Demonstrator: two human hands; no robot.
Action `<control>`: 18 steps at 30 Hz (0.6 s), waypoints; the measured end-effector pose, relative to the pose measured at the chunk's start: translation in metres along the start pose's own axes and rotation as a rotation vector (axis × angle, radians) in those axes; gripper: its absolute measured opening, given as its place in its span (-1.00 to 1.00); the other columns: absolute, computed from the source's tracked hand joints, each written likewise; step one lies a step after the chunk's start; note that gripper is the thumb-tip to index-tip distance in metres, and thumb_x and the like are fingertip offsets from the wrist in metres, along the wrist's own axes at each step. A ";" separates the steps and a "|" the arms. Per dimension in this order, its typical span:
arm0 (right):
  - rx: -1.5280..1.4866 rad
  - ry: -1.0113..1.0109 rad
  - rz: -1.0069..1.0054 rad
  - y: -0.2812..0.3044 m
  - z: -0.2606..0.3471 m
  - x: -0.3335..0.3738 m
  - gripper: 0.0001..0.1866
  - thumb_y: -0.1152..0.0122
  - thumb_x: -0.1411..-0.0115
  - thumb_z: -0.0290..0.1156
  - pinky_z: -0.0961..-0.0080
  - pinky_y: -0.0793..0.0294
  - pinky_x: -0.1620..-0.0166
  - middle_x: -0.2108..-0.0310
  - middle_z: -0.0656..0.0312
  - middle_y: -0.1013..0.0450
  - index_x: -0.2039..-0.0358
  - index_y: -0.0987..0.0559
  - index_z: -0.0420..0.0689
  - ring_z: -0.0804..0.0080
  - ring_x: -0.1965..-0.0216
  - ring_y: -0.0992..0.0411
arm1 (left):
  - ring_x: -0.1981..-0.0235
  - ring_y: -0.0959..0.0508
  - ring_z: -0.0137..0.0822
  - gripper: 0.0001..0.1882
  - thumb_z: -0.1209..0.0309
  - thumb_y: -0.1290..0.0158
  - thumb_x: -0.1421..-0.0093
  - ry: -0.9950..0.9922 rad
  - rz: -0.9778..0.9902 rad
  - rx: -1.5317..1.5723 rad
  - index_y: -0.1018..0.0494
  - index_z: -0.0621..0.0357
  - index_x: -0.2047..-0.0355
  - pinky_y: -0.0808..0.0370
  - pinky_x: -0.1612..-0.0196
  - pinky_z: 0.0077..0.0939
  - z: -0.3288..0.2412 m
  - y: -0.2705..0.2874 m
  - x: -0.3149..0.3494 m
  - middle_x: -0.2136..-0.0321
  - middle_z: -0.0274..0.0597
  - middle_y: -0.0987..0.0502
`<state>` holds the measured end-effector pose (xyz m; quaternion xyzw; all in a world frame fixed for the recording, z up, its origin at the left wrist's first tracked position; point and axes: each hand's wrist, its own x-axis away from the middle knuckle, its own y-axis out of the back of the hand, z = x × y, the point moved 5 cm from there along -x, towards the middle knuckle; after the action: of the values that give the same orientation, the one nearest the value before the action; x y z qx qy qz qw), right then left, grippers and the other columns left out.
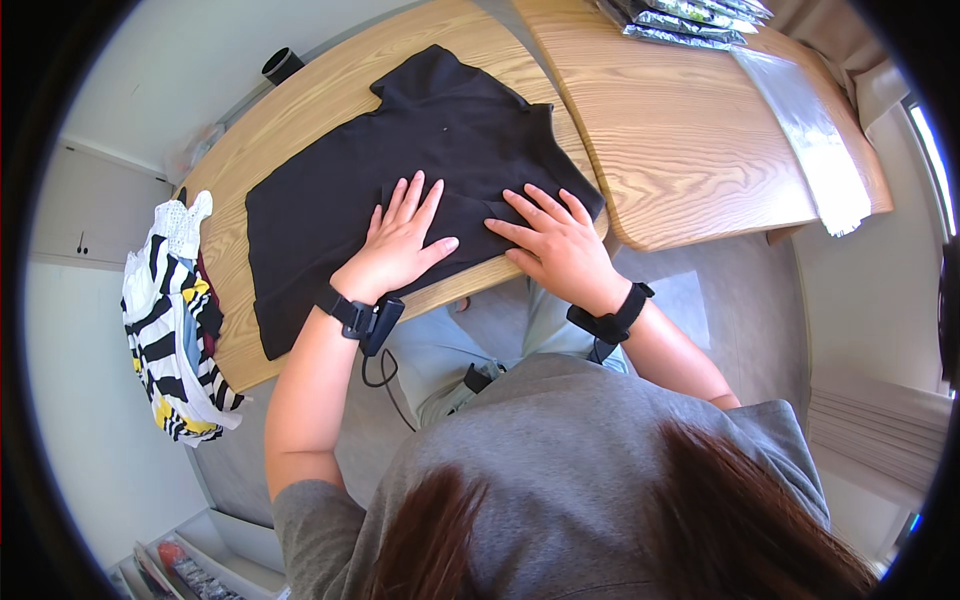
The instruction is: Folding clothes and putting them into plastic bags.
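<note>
The left hand (400, 235) lies flat with its fingers stretched out, and it grasps nothing. The right hand (555, 240) rests beside it in the same manner, palm down and released. Both are touching the black shirt (430, 140), which is spread on the wooden tabletop (320, 110), with one short sleeve at its far side. A black strap (607, 315) is around the right wrist. To the left of the shirt, a heap of patterned clothes (170, 340) hangs over the edge. Beyond the shirt, at the far left, stands a black cylinder (283, 66). To the right of the shirt, a second tabletop (690, 150) carries stacked plastic packages (690, 22) and clear plastic bags (805, 140).
</note>
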<state>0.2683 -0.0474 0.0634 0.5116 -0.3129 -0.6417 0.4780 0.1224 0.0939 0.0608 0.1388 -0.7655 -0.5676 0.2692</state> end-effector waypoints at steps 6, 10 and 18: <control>-0.005 -0.015 0.039 0.017 -0.001 -0.003 -0.59 -0.13 -0.10 -0.21 0.18 -0.05 -0.22 -0.16 0.25 -0.24 -0.02 -0.46 0.19 0.28 -0.22 -0.12 | -0.33 0.14 -0.17 -0.36 0.22 0.04 -0.23 -0.066 -0.324 0.529 -0.01 0.08 -0.26 0.11 -0.29 -0.32 0.056 0.072 0.034 -0.31 0.00 0.12; 0.021 -0.016 0.324 0.028 -0.008 0.000 -0.43 -0.16 -0.07 -0.25 0.01 -0.01 -0.22 -0.23 0.08 -0.11 -0.14 -0.33 0.17 0.13 -0.28 -0.01 | -0.29 -0.04 -0.19 -0.41 0.30 0.03 -0.22 0.171 -0.416 0.542 -0.09 0.18 -0.22 0.03 -0.27 -0.40 0.136 0.106 0.099 -0.23 0.02 -0.10; -0.179 0.077 0.371 0.105 -0.016 -0.172 -0.46 -0.12 -0.13 -0.16 0.30 -0.33 -0.03 0.06 -0.04 -0.41 -0.08 -0.35 -0.13 0.04 0.02 -0.37 | 0.09 -0.47 -0.19 -0.52 0.46 -0.10 -0.08 0.375 -0.465 0.229 -0.33 0.20 -0.04 -0.38 0.01 -0.42 0.265 0.176 0.147 0.11 -0.02 -0.47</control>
<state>0.3178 0.0780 0.2134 0.4250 -0.3251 -0.5480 0.6430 -0.1322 0.2845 0.2082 0.4417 -0.7092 -0.4886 0.2513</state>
